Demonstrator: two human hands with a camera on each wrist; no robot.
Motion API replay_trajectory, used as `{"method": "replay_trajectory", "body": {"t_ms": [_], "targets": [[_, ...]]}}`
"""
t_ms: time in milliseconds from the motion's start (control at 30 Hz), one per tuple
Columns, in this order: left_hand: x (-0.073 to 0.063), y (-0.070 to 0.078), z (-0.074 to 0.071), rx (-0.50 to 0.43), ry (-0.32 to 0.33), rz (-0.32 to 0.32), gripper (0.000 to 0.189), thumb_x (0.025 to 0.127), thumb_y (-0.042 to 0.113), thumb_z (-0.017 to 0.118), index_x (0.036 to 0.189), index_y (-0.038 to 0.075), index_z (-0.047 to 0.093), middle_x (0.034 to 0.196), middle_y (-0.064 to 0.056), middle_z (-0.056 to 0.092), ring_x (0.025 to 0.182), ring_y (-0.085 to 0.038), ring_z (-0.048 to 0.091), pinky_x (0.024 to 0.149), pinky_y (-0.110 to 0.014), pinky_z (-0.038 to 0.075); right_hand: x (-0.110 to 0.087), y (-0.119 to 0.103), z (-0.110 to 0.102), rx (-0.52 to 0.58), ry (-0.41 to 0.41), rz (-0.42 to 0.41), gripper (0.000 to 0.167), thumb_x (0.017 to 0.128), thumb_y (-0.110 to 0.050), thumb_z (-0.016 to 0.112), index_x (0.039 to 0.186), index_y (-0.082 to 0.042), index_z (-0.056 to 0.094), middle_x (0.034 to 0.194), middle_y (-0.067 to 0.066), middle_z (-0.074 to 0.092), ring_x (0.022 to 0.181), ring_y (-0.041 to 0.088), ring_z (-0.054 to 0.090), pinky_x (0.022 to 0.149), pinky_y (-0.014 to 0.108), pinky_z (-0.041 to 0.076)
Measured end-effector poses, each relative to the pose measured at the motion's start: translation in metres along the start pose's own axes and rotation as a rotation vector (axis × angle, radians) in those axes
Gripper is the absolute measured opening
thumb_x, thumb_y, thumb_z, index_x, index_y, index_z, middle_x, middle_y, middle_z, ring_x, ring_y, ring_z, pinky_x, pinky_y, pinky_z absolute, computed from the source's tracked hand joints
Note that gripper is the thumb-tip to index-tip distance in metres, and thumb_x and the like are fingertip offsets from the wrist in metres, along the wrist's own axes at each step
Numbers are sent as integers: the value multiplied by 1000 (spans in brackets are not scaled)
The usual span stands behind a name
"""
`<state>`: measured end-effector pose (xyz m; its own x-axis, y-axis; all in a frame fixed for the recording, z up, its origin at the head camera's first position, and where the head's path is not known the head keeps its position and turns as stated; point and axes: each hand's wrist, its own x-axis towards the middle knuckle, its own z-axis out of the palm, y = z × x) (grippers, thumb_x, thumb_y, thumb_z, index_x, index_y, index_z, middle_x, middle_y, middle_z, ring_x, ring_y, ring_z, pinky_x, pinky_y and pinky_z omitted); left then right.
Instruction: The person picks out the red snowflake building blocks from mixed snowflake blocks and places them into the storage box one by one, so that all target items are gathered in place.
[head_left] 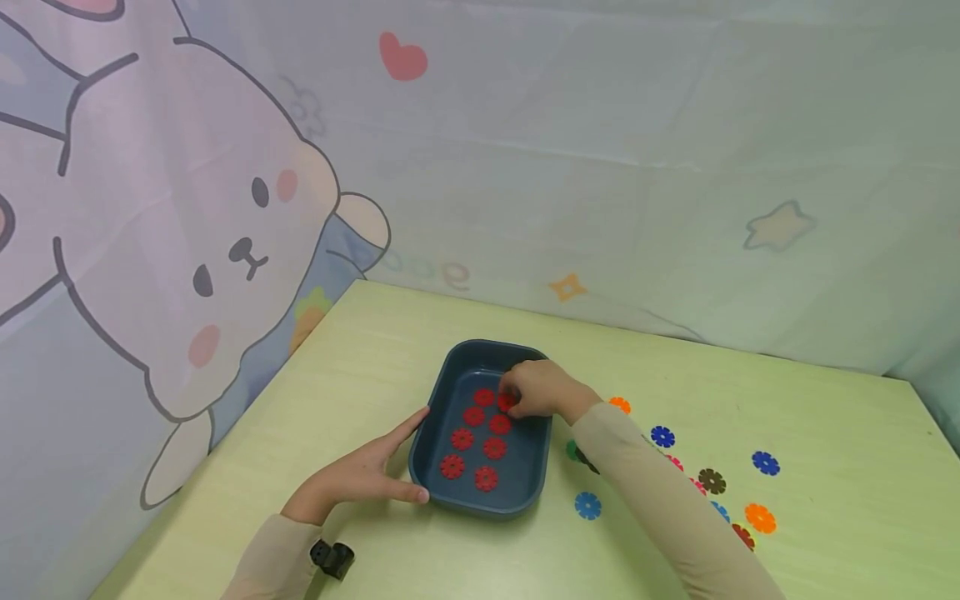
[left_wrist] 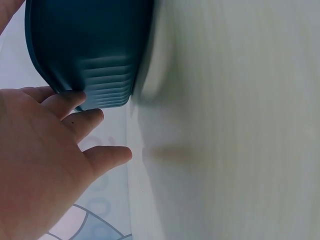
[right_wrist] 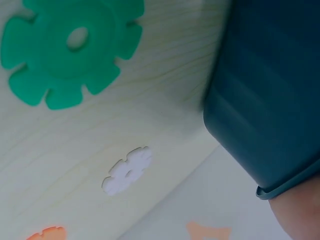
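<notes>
A dark blue rectangular tray (head_left: 540, 483) stands on the table with several red snowflake discs (head_left: 486, 478) laid in two columns on its floor. My left hand (head_left: 367, 471) has its fingers spread along the tray's left side, fingertips and thumb against the wall. In the left wrist view, that hand (left_wrist: 45, 145) shows straight fingers by the tray (left_wrist: 90, 40). My right hand (head_left: 542, 388) reaches over the right rim and pinches a red snowflake disc (head_left: 507, 403) at the top of the right column. Only a bit of this hand (right_wrist: 297, 210) shows in the right wrist view.
Right of the tray lie loose snowflake discs: light blue (head_left: 588, 506), dark blue (head_left: 766, 463), brown (head_left: 712, 481) and orange (head_left: 761, 518), some partly under the right sleeve. A green disc (right_wrist: 100, 55) and a white one (right_wrist: 127, 171) lie beside the tray. A printed cloth (head_left: 525, 167) hangs behind the table.
</notes>
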<state>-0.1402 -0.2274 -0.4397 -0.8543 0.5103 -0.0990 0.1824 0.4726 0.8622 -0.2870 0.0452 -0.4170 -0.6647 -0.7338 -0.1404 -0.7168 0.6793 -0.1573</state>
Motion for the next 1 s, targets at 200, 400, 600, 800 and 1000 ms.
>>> {"method": "replay_trajectory", "body": {"t_ms": [200,400,600,800,1000], "targets": [[0,0,-1,-2,0,-10,111,79,32,81,157,15,5,161,-13,7,147,-35,8,112,-61,17,1,-1,0,-13,-11,4,27,82,-27,76,105,-15,71,86,-4,65,79,13,57,73,33,49],[0,1,-1,7,-1,-10,110,79,32,80,157,15,4,161,-13,7,147,-35,8,112,-61,17,2,0,1,-12,-11,3,28,82,-28,75,106,-16,71,87,-5,65,80,12,58,75,33,49],[1,1,-1,23,-4,4,110,80,32,80,157,15,3,161,-15,8,146,-39,9,110,-63,18,2,3,2,30,9,-10,32,83,-30,75,110,-14,71,92,-3,67,84,13,59,78,34,50],[1,1,-1,10,-12,-14,110,80,33,80,157,15,3,161,-14,6,147,-37,7,111,-63,17,0,9,4,152,46,-22,39,83,-33,75,117,-14,68,105,-1,66,94,15,59,86,35,49],[1,1,-1,1,-10,-24,111,79,33,80,157,16,4,162,-12,6,147,-34,7,112,-61,17,-11,12,-4,331,112,-69,44,82,-31,77,119,-9,67,109,3,65,98,19,59,88,36,48]]}}
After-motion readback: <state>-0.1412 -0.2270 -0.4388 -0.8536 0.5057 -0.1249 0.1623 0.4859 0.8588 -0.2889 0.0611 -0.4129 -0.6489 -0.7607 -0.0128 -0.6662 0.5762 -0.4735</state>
